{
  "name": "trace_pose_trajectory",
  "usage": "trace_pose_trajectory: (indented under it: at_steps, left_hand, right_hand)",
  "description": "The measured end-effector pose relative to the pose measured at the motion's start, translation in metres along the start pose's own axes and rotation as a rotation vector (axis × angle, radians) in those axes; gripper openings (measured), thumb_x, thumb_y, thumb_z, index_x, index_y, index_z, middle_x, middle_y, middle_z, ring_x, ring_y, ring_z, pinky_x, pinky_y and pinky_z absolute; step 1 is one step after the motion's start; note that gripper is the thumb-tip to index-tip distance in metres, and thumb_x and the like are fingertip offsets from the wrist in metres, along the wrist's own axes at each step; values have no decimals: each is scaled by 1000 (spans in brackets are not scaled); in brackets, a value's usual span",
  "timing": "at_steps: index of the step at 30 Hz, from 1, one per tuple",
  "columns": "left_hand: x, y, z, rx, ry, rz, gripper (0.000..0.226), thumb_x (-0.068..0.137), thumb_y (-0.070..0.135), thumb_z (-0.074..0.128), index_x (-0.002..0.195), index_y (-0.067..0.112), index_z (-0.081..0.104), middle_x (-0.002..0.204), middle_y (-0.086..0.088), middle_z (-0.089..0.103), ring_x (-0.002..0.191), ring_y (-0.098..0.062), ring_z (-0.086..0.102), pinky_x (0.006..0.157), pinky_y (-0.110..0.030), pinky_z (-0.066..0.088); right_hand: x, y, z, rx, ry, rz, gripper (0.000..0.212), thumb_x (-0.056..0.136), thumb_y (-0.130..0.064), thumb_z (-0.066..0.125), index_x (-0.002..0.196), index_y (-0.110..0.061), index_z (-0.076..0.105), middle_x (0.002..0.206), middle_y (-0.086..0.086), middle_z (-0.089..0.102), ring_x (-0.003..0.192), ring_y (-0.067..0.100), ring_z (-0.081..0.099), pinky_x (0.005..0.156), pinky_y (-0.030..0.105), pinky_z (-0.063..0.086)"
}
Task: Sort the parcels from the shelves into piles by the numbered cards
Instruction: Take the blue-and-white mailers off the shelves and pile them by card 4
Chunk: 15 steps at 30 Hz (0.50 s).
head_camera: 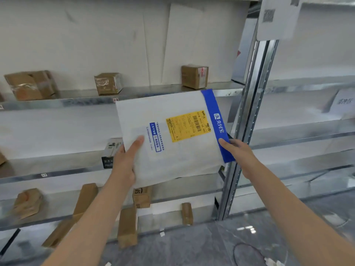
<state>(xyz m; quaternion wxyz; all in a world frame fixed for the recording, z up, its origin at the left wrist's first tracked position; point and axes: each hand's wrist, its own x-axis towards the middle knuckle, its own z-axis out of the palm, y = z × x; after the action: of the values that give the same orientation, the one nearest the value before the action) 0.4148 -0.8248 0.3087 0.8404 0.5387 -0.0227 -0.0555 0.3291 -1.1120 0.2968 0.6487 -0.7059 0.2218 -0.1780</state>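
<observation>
- My left hand [124,166] grips the near-left corner of the white mailer [165,139]: thumb flat on its face, the other fingers hidden behind it.
- My right hand [240,154] pinches the blue band [219,123] along the mailer's right edge, thumb on top, remaining fingers out of sight beneath.
- The mailer is held off the shelving, face toward me, in front of the middle shelf [57,169] and just left of the metal upright [249,116].
- Its yellow label [187,126] lies sideways; the print is too small for me to read reliably.
- Step in hand, as I judge it: reading the label of a parcel pulled from the shelf.
- Cardboard boxes [195,76] sit on the far shelf; others lie lower and nearer, unsorted.
- No numbered cards are in view. The next move calls for turning away to find the matching card while keeping both grips firm.
</observation>
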Motion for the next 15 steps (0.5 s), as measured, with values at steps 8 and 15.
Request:
trace_pose_trajectory:
  at_steps: [8, 15]
  left_hand:
    - [-7, 0, 32, -101, -81, 16, 22, 82, 22, 73, 104, 20, 68, 98, -1, 76, 87, -18, 73, 65, -34, 60]
    - [-3, -25, 25, 124, -185, 93, 39, 81, 15, 75, 117, 18, 59, 113, -1, 71, 100, -20, 69, 84, -42, 56]
  right_hand:
    - [-24, 16, 39, 792, -248, 58, 48, 90, -27, 65, 135, -25, 50, 127, 2, 65, 118, 23, 62, 98, 43, 51]
    - [-15, 5, 22, 836, -111, -79, 58, 82, -14, 73, 135, -18, 51, 128, 7, 64, 118, 29, 61, 99, 57, 46]
